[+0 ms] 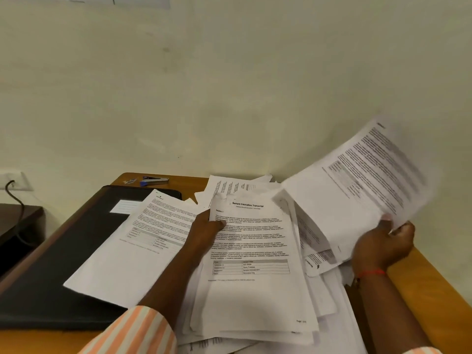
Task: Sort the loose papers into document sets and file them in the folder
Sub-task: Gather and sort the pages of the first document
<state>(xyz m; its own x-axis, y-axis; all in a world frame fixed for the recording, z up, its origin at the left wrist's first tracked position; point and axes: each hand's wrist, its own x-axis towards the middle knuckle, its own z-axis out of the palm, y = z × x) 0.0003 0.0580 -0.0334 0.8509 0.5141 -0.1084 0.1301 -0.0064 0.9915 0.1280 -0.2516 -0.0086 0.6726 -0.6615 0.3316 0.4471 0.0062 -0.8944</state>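
Note:
A messy pile of printed papers [258, 297] covers the middle of the wooden desk. Its top sheet is headed "Sample Education Transcript" [251, 241]. My left hand [207, 231] pinches the left edge of that sheet, thumb on top. My right hand [383, 245] holds a few sheets [357, 190] lifted up and tilted to the right, blurred. A black folder [58, 264] lies shut on the left. One printed page [143, 241] rests across the folder.
A stapler with a blue end [155, 180] and small clips [130, 181] sit at the desk's far edge. The desk [439, 290] stands against a pale wall. A dark side table [18, 226] and a black cable [15, 198] are at far left.

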